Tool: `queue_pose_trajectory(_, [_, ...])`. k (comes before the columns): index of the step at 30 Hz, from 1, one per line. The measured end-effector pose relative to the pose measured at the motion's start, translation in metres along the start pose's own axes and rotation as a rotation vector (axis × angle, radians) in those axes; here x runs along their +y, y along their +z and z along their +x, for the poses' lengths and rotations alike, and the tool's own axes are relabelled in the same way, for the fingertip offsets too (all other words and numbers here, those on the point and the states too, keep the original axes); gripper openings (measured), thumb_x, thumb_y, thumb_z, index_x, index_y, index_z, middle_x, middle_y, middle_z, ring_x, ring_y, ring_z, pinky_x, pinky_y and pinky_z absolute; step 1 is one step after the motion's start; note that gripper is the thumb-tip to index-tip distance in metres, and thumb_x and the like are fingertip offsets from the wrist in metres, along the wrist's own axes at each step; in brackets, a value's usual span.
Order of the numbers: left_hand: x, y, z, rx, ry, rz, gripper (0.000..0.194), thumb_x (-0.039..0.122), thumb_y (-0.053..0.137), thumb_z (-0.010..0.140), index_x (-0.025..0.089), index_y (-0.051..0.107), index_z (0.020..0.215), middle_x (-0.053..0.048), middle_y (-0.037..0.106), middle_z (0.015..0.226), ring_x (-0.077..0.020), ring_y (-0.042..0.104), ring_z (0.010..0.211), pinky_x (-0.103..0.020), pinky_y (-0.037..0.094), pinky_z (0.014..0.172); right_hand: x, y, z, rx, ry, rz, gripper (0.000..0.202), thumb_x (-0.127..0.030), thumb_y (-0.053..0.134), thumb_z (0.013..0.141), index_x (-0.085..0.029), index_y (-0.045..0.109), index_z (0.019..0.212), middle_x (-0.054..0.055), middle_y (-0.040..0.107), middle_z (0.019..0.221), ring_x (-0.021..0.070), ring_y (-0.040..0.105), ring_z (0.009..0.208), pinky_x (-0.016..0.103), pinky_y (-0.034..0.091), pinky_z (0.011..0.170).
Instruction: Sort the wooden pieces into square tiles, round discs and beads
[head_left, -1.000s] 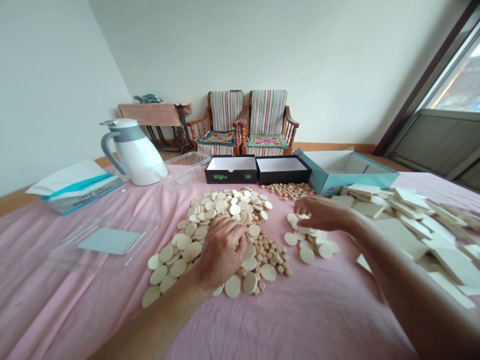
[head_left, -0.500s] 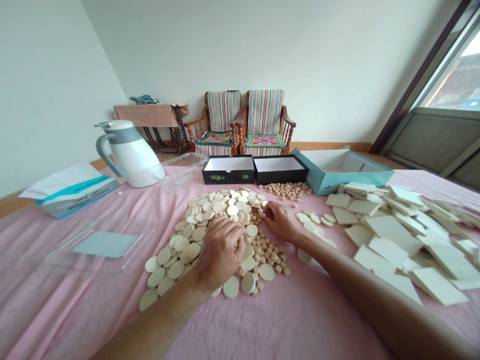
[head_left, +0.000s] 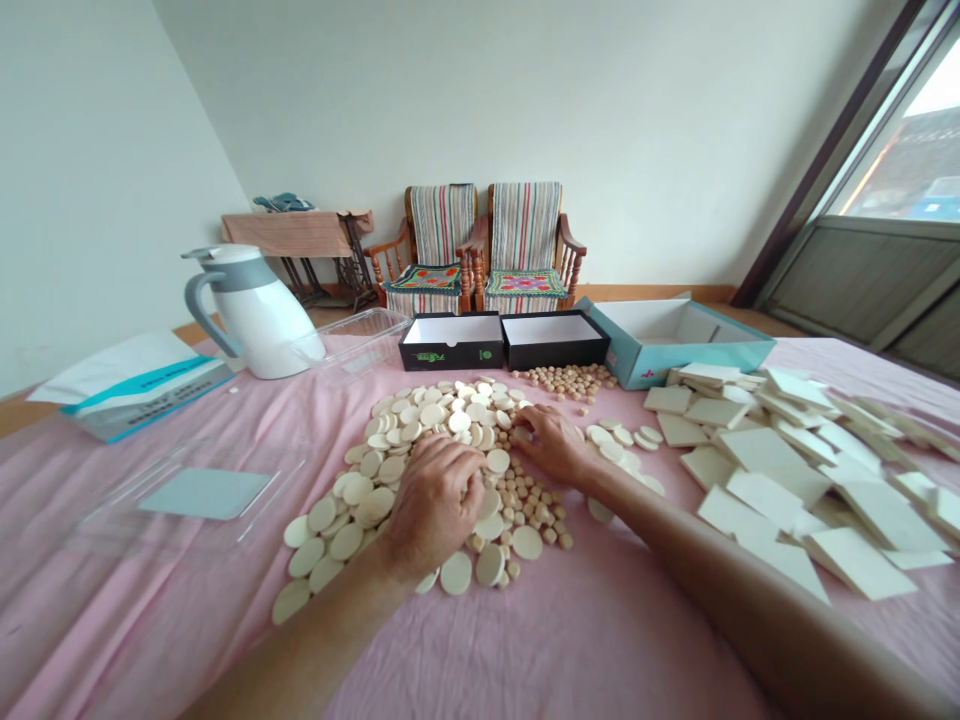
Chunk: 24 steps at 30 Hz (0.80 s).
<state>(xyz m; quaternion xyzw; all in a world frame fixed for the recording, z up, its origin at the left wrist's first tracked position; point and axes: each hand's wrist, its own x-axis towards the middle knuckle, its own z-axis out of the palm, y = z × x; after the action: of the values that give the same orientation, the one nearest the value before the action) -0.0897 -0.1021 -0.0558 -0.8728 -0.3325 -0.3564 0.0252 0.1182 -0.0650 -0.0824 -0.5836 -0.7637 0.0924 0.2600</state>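
My left hand (head_left: 437, 497) rests over the pile of pale round discs (head_left: 375, 505), its fingers curled together; whatever is under them is hidden. My right hand (head_left: 546, 440) is at the right side of the pile, fingers bent down at the edge of the discs and the small wooden beads (head_left: 531, 500). Its fingertips are close together, and anything between them is too small to make out. A few more discs (head_left: 611, 447) lie just right of my right hand. Behind it is a second group of beads (head_left: 574, 381).
Two black boxes (head_left: 450, 355) (head_left: 556, 353) and a blue box (head_left: 652, 367) stand behind the piles. Square pale tiles (head_left: 772, 462) are heaped at right. At left are a white jug (head_left: 271, 325), a packet (head_left: 150, 397) and clear plastic trays (head_left: 206, 493) on pink cloth (head_left: 555, 640).
The whole view has shifted slightly, moving the scene a little to the left. My right hand has moved slightly toward my left hand; my left hand stays over the discs.
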Motion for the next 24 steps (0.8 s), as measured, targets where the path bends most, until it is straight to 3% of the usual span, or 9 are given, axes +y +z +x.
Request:
queue_pose_trajectory(5, [0.001,-0.001,0.000,-0.012,-0.001,0.009,0.019,0.007,0.050,0.079,0.018,0.065,0.082,-0.004,0.067,0.080,-0.0192,0.061,0.083,-0.041,0.047,0.087,0.007,-0.034,0.001,0.025,0.030,-0.045,0.012,-0.018,0.052,0.079,-0.016,0.061,0.086,0.005,0.066,0.085,0.0152,0.057,0.079,0.024,0.039,0.071])
queue_pose_trajectory(9, [0.001,-0.001,0.000,-0.025,0.003,0.010,0.018,0.007,0.050,0.079,0.018,0.065,0.081,-0.004,0.066,0.079,-0.0188,0.061,0.082,-0.041,0.046,0.088,0.019,-0.073,-0.012,-0.144,0.083,-0.207,0.019,-0.016,0.056,0.074,-0.015,0.064,0.091,0.007,0.068,0.090,0.0175,0.059,0.082,0.025,0.040,0.072])
queue_pose_trajectory(12, [0.001,0.000,0.000,-0.030,0.008,0.005,0.018,0.007,0.049,0.080,0.018,0.064,0.082,-0.004,0.066,0.080,-0.0188,0.061,0.082,-0.041,0.045,0.091,0.020,-0.087,-0.027,-0.222,0.087,-0.271,0.024,-0.013,0.057,0.072,-0.015,0.066,0.095,0.009,0.068,0.096,0.0199,0.060,0.088,0.027,0.040,0.077])
queue_pose_trajectory(18, [0.002,0.000,0.000,-0.038,0.007,0.008,0.019,0.007,0.049,0.080,0.018,0.064,0.082,-0.004,0.066,0.080,-0.0190,0.061,0.083,-0.041,0.044,0.091,-0.016,-0.072,-0.053,-0.360,-0.034,-0.131,0.020,-0.010,0.055,0.074,-0.019,0.067,0.088,0.005,0.068,0.089,0.0180,0.060,0.086,0.026,0.040,0.074])
queue_pose_trajectory(24, [0.001,0.000,0.000,-0.033,0.005,0.011,0.018,0.007,0.049,0.081,0.018,0.063,0.082,-0.004,0.066,0.080,-0.0194,0.060,0.083,-0.042,0.044,0.091,-0.036,-0.053,-0.062,-0.356,-0.068,-0.189,0.020,-0.007,0.051,0.073,-0.017,0.062,0.086,0.008,0.065,0.087,0.0175,0.058,0.080,0.026,0.036,0.067])
